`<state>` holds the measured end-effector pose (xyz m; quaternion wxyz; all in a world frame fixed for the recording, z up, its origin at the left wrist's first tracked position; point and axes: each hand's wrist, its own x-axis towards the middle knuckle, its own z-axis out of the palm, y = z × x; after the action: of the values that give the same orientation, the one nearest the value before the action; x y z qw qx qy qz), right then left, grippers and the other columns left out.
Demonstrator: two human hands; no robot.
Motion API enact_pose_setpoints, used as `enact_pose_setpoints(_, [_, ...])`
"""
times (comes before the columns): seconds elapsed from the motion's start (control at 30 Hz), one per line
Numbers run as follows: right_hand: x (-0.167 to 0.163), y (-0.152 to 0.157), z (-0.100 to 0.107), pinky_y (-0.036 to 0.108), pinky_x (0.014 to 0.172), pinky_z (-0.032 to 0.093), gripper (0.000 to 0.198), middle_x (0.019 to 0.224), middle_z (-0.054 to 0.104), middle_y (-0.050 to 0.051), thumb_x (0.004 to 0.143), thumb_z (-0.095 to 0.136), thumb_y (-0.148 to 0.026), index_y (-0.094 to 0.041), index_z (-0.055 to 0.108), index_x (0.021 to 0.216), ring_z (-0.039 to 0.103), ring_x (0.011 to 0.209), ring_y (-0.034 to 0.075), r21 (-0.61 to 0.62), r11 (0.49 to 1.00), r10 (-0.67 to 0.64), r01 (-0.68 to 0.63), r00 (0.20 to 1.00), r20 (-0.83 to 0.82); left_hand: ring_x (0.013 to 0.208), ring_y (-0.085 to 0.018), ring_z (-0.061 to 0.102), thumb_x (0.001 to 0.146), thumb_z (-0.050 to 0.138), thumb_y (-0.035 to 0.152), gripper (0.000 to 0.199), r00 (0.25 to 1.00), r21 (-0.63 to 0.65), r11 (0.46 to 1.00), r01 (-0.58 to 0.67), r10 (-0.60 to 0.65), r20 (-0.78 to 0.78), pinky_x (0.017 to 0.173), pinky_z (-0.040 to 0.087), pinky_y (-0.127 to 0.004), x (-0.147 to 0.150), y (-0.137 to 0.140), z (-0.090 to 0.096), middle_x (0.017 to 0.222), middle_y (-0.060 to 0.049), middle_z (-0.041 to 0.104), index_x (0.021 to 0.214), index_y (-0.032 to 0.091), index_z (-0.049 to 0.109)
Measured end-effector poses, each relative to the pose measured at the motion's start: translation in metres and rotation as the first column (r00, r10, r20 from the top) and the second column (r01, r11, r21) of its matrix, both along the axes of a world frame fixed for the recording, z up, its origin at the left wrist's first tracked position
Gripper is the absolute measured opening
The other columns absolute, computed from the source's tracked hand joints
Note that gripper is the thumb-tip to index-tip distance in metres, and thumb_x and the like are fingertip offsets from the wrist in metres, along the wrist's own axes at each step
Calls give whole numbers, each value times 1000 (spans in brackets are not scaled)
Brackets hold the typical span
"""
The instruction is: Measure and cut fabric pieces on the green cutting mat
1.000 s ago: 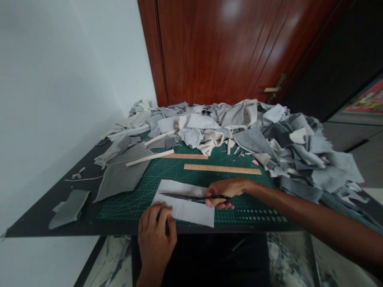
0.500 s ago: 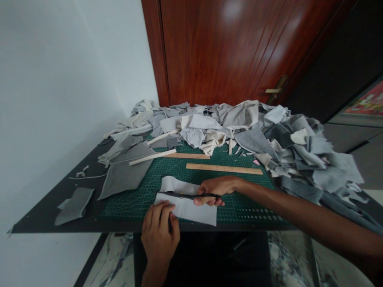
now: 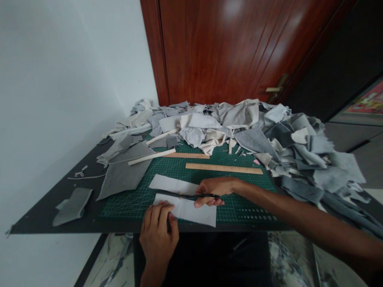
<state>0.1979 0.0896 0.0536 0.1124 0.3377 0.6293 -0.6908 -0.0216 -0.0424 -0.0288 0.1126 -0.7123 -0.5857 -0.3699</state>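
Note:
My right hand (image 3: 212,191) is closed around the handles of black-handled scissors (image 3: 182,195). Their blades point left across a light grey piece of fabric (image 3: 191,211) lying on the green cutting mat (image 3: 239,187). A slit parts the far strip (image 3: 167,183) of this fabric from the near portion along the blades; whether they still join at the right is hidden under my right hand. My left hand (image 3: 160,231) lies on the near left corner of the fabric, fingers stretched over it and thumb apart.
Two wooden rulers (image 3: 224,168) lie on the mat beyond the fabric. Heaped scraps (image 3: 239,115) line the back and right of the black table (image 3: 36,215). Grey cloth (image 3: 125,171), a pale strip (image 3: 152,156) and a folded grey piece (image 3: 73,205) lie at left.
The far strip's left end was curled up; now it lies flatter and further left, with a clear gap along the blades. Both hands stay nearly in place.

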Motion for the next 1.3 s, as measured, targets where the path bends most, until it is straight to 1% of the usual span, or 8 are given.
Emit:
enact_pose_setpoints(0.27, [23, 1, 11, 18, 39, 32, 63, 51, 42, -11, 69, 80, -74, -20, 47, 73, 37, 42, 4, 66, 996, 63, -63, 998, -2, 108, -31, 61, 96, 51, 11, 18, 1000, -4, 1000, 16, -16, -4, 96, 47, -47, -1, 0, 1, 106, -9, 67, 106, 22, 61])
enact_pose_setpoints(0.37, [47, -3, 18, 20, 48, 34, 60, 62, 47, -8, 76, 74, -74, -18, 54, 83, 40, 52, 6, 274, 962, 35, -18, 998, -59, 110, -31, 60, 97, 50, 12, 18, 999, -15, 999, 32, -32, 6, 98, 46, -47, -1, -1, 2, 107, -9, 67, 108, 21, 61])
enact_pose_setpoints(0.43, [61, -8, 21, 22, 56, 38, 56, 75, 55, -2, 78, 75, -69, -17, 58, 89, 47, 63, 10, 527, 846, -62, 86, 996, -63, 110, -31, 60, 98, 50, 15, 17, 999, -29, 999, 35, -35, 14, 99, 46, -47, -2, -2, 3, 109, -10, 67, 108, 21, 61])
enact_pose_setpoints(0.53, [74, -9, 18, 28, 70, 43, 45, 89, 65, 6, 81, 78, -55, -17, 61, 100, 58, 78, 19, 854, 503, -300, 134, 953, 28, 113, -30, 59, 100, 50, 20, 17, 999, -78, 995, 54, -54, 9, 101, 45, -47, -7, -2, 7, 118, -10, 65, 112, 22, 61])
enact_pose_setpoints(0.63, [81, 4, 2, 31, 81, 44, 34, 101, 70, 12, 83, 76, -36, -16, 64, 107, 64, 92, 25, 973, 222, -425, 62, 904, 39, 127, -32, 53, 102, 50, 28, 31, 991, -123, 986, 114, -121, -50, 108, 42, -49, -17, 4, 12, 138, -14, 58, 131, 19, 56])
enact_pose_setpoints(0.77, [86, 39, -25, 28, 78, 47, 18, 96, 73, 9, 85, 70, -24, -17, 66, 101, 67, 86, 22, 972, 48, -448, 228, 875, -183, 138, -32, 47, 102, 50, 34, 58, 953, -204, 956, 211, -248, -176, 112, 41, -47, -33, 16, 21, 151, -15, 52, 155, 16, 36])
enact_pose_setpoints(0.9, [94, 61, -38, 31, 83, 49, 22, 97, 74, 10, 82, 72, -24, -17, 66, 102, 68, 89, 25, 928, -131, -442, 350, 817, -371, 133, -30, 52, 101, 51, 36, 60, 911, -279, 923, 264, -334, -241, 108, 43, -45, -43, 25, 29, 146, -12, 57, 157, 21, 34])
enact_pose_setpoints(1.3, [135, 66, -43, 31, 81, 49, 31, 93, 74, 9, 77, 75, -20, -14, 68, 107, 68, 85, 25, 926, -192, -598, 324, 710, -372, 119, -31, 58, 101, 54, 45, 35, 925, -288, 912, 293, -347, -157, 104, 48, -49, -20, 58, 21, 125, -10, 60, 129, 24, 56])
